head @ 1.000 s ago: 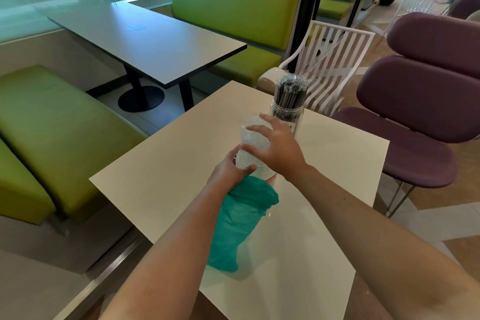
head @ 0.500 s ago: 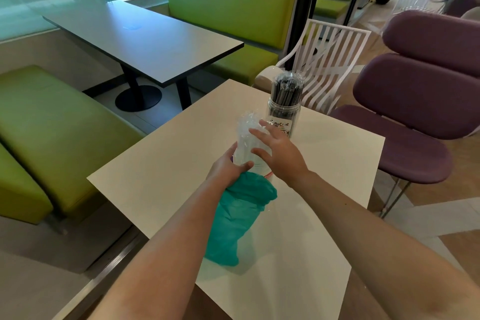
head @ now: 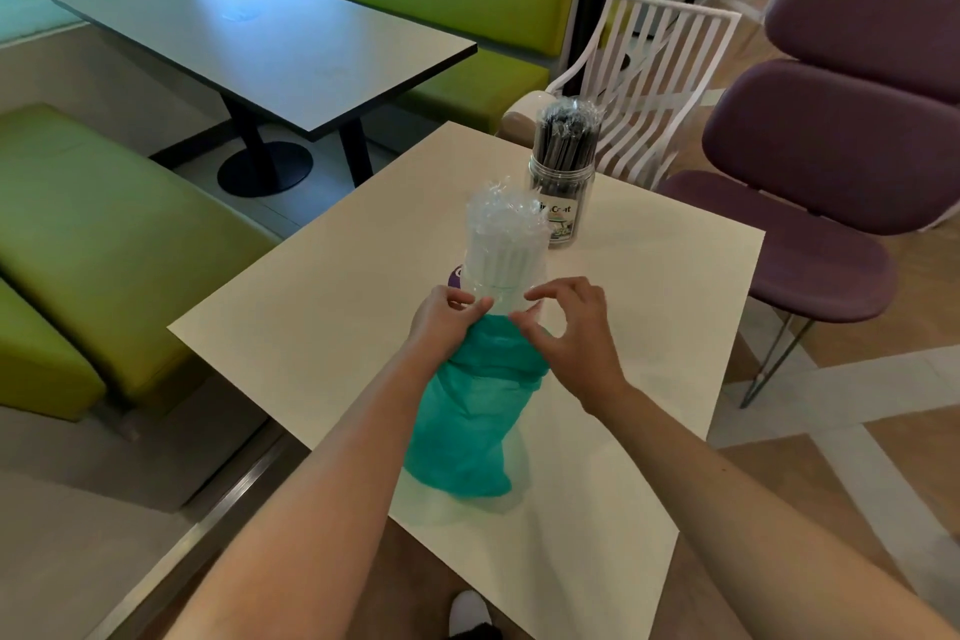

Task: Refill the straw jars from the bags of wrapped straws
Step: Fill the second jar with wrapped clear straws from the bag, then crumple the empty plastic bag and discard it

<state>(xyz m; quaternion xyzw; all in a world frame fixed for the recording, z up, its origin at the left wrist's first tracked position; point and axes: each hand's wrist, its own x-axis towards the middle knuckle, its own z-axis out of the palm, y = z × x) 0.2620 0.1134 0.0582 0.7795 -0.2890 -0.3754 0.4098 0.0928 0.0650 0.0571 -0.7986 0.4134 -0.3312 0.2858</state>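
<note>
Now that my right hand (head: 574,333) has come off the top of the white wrapped straws (head: 504,244), where it lay 1 s ago, both hands sit low at the teal bag (head: 475,411) mouth. Left hand (head: 441,322) pinches the bag edge w/ curled fingers; right pinches the other side, thumb & forefinger. Straws stand upright in a clear jar, bag peeled below. 2nd jar (head: 561,182), dark straws, stands just behind on the table (head: 311,327). Looks like pull-off is next.

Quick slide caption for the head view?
Both hands pinch the teal bag below white wrapped straws; black-straw jar behind.
</note>
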